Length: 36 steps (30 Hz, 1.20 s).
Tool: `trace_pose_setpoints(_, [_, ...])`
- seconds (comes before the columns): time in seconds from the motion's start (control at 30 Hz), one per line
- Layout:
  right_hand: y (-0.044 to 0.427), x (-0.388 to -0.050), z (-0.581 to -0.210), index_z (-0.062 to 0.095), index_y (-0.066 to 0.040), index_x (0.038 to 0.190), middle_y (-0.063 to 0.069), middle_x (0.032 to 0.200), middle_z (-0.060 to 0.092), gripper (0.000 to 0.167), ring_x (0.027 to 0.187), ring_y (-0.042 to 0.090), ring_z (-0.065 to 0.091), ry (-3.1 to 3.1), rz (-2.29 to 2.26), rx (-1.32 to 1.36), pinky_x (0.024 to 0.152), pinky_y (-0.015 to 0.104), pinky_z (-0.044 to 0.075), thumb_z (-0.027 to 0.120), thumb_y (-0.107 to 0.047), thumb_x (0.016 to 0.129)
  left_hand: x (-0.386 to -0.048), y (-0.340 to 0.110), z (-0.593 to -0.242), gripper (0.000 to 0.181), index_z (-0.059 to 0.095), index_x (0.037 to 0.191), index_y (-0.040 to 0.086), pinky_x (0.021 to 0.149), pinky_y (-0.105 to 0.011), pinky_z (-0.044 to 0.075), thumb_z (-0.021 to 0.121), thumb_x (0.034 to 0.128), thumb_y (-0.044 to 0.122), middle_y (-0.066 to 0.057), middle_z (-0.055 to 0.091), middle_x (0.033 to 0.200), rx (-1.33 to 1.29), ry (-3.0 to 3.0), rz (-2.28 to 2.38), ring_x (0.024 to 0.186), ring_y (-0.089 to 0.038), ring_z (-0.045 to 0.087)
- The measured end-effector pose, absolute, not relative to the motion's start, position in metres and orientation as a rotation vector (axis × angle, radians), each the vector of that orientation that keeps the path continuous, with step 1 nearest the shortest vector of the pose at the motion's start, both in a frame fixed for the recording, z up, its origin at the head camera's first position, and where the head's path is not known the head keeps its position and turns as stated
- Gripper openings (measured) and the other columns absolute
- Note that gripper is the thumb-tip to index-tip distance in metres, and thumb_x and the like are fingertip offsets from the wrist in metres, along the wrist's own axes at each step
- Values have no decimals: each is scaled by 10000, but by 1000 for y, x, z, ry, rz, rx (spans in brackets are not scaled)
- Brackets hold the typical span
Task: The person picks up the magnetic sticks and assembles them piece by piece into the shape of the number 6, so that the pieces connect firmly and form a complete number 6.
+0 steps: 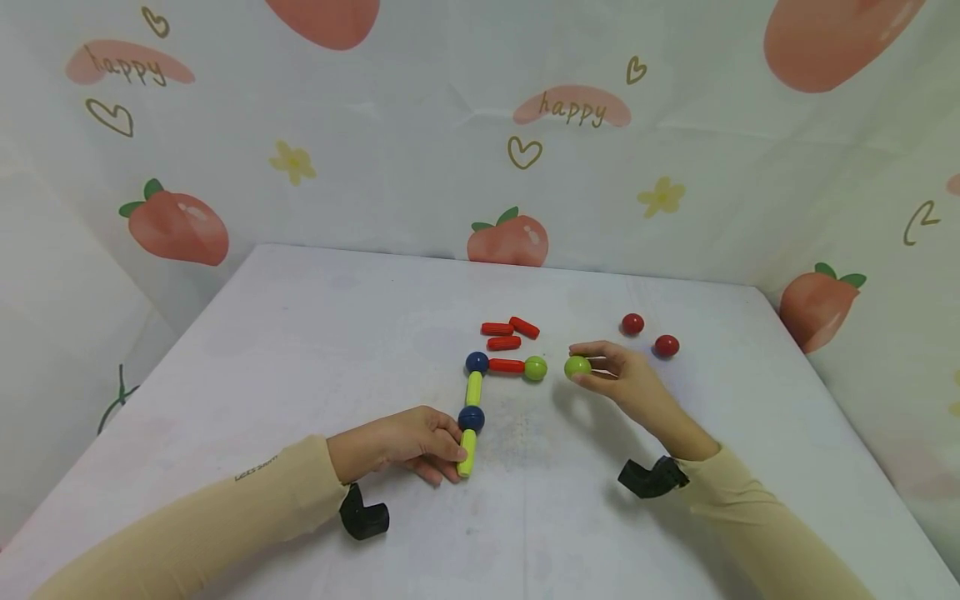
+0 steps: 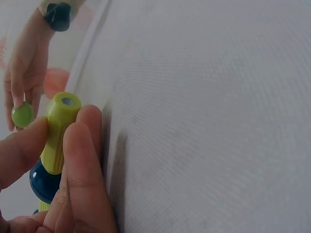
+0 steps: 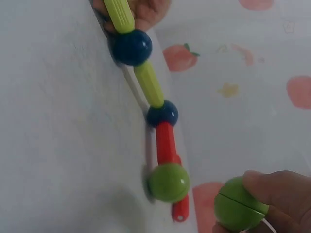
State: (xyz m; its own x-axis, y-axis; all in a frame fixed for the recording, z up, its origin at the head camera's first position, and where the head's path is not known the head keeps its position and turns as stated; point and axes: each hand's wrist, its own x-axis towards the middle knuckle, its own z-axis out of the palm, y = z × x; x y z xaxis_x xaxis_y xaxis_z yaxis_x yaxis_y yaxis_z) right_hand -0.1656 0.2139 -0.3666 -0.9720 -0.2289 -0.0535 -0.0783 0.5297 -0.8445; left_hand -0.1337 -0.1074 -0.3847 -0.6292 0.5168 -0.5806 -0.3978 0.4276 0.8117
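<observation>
My left hand (image 1: 420,442) pinches the near yellow-green magnetic rod (image 2: 57,138) between thumb and fingers. That rod joins a blue ball (image 1: 471,418), then a second yellow-green rod (image 1: 474,388), then another blue ball (image 1: 477,362). From there a red rod (image 1: 507,366) runs to the right and ends at a green ball (image 1: 536,368). My right hand (image 1: 626,379) holds a loose green ball (image 3: 240,204) between thumb and fingers, just to the right of the chain's green end and apart from it.
Several red rods lie behind the chain, one of them a slanted red rod (image 1: 524,327). Two red balls, a farther one (image 1: 632,324) and a nearer one (image 1: 666,346), sit beyond my right hand. A patterned cloth (image 1: 420,167) hangs behind the white table (image 1: 315,333).
</observation>
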Motion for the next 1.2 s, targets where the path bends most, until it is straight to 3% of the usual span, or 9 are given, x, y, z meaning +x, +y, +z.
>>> trace_pose_setpoints(0.47, [185, -151, -370, 625, -49, 1219, 166, 1295, 580, 368, 1174, 344, 589, 2466, -1487, -363, 900, 371, 535, 718, -132, 872, -135, -107, -386, 259, 578, 1128, -30, 616, -225, 558, 649, 915, 99, -82, 728, 882, 101, 1820, 1324, 699, -114, 687])
trace_pose_setpoints(1.03, [151, -129, -374, 611, -16, 1217, 116, 1211, 633, 404, 1142, 305, 593, 2305, -1470, -543, 918, 304, 521, 741, -115, 848, -134, -107, -384, 226, 584, 1101, -19, 622, -228, 560, 645, 917, 98, -79, 731, 875, 103, 1820, 1321, 707, -115, 692])
trace_pose_setpoints(1.2, [143, -124, -375, 623, -51, 1197, 110, 1203, 628, 374, 1130, 293, 601, 2246, -1478, -600, 929, 312, 516, 741, -117, 848, -134, -108, -384, 218, 584, 1091, -23, 623, -233, 562, 642, 915, 90, -80, 732, 874, 114, 1813, 1336, 708, -118, 695])
